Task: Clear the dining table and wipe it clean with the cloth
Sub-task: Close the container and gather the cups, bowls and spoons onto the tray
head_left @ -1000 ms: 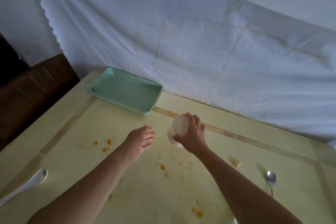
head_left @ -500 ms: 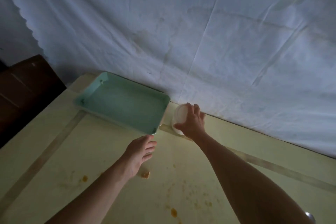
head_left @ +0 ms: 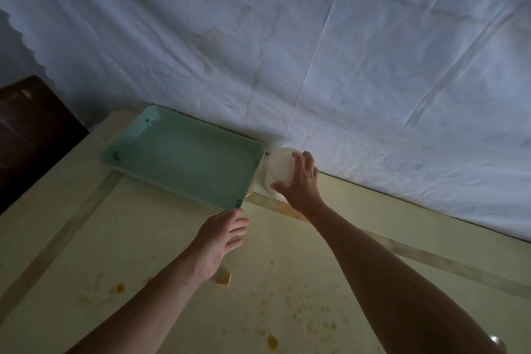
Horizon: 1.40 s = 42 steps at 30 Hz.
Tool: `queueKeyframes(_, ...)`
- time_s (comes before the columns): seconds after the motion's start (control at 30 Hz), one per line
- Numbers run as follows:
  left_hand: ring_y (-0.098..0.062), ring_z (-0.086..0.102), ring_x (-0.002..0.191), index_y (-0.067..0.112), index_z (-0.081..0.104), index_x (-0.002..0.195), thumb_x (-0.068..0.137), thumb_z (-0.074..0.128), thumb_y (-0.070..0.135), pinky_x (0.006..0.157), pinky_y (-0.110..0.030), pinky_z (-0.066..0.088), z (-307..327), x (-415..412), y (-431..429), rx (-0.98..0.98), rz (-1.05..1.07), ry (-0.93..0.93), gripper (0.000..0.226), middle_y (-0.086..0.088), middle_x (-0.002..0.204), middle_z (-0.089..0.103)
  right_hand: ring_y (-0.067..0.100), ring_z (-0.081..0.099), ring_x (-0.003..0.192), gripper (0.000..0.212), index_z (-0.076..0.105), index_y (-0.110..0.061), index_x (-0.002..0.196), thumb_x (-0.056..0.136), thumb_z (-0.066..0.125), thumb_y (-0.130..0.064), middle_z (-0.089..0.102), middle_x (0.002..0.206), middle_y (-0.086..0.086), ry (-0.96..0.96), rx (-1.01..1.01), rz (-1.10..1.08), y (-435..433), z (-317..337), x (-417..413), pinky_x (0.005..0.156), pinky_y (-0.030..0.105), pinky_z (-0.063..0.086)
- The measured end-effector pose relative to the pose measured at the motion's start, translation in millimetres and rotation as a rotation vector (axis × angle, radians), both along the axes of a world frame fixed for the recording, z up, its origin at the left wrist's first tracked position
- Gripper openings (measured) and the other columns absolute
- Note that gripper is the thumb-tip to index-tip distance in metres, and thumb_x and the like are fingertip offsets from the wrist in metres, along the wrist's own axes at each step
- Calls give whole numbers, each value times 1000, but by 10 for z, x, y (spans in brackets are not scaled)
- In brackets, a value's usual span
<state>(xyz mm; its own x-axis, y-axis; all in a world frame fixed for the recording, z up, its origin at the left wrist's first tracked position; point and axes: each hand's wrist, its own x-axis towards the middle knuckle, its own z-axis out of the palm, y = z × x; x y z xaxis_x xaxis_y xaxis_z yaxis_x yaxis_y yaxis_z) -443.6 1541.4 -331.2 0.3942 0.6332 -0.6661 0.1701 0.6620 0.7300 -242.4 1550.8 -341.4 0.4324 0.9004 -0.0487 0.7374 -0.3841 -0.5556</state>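
My right hand [head_left: 301, 181] gripped the round white plastic cup [head_left: 280, 169] just beside the rectangular pale-green tray [head_left: 184, 158] on the stained yellow surface [head_left: 143, 238], left hand [head_left: 221, 238] empty with fingers apart; clearing step, next requiring placement into the tray.

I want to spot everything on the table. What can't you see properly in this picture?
All in the head view:
- White cup: the right hand covers its side, and its inside is hidden.
- Cracker piece: partly under the left hand.
- Spoon: cut off by the bottom edge.
- Cloth for wiping: out of view.
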Motion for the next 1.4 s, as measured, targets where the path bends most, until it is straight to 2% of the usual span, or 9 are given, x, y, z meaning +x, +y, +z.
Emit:
queueKeyframes(0.3, -27, 52, 122, 7, 43, 137, 100, 37, 24, 104, -39, 41, 131, -83, -58, -15, 22, 6, 41, -14, 135, 53, 39, 24, 128, 92, 11, -14, 144, 76, 73, -27, 10, 148, 14, 12, -61, -46, 32, 182, -111, 107, 55, 31)
queueKeyframes(0.4, -28, 52, 122, 6, 43, 137, 100, 38, 25, 104, -39, 41, 267, -104, -150, -4, 31, -3, 42, -15, 135, 53, 40, 22, 131, 92, 8, -12, 145, 79, 71, -28, 9, 149, 16, -5, -53, -27, -229, 266, -137, 109, 53, 28)
queueKeyframes(0.63, -29, 46, 129, 1, 39, 138, 101, 34, 26, 103, -37, 37, 638, -94, -647, 30, -13, -43, 45, -18, 139, 48, 35, 5, 142, 82, 6, -16, 147, 88, 60, -32, -1, 156, 13, 86, -55, -47, -1264, 635, -208, 114, 47, 14)
queueKeyframes(0.87, -33, 39, 134, -1, 37, 138, 102, 29, 26, 105, -37, 33, 897, -204, -1515, 19, -43, -97, 45, -21, 143, 42, 34, 16, 140, 76, 14, -8, 146, 89, 58, -32, 14, 152, 18, 138, 9, -43, -2508, 976, -292, 114, 45, 20)
queueKeyframes(1.13, -34, 39, 133, 1, 40, 136, 102, 31, 26, 108, -40, 31, 758, -453, -2603, -32, -39, -32, 44, -21, 142, 43, 33, 30, 134, 73, 21, -5, 144, 88, 58, -33, 27, 146, 19, 209, -5, -22, -3861, 924, -556, 108, 40, 27)
queueKeyframes(1.4, -33, 45, 129, 0, 42, 135, 101, 36, 26, 105, -41, 37, 627, -827, -3444, -59, 52, 27, 42, -20, 139, 47, 28, 33, 132, 66, 27, -4, 142, 88, 61, -23, 33, 143, 17, 242, 13, 8, -4600, 788, -879, 105, 27, 24)
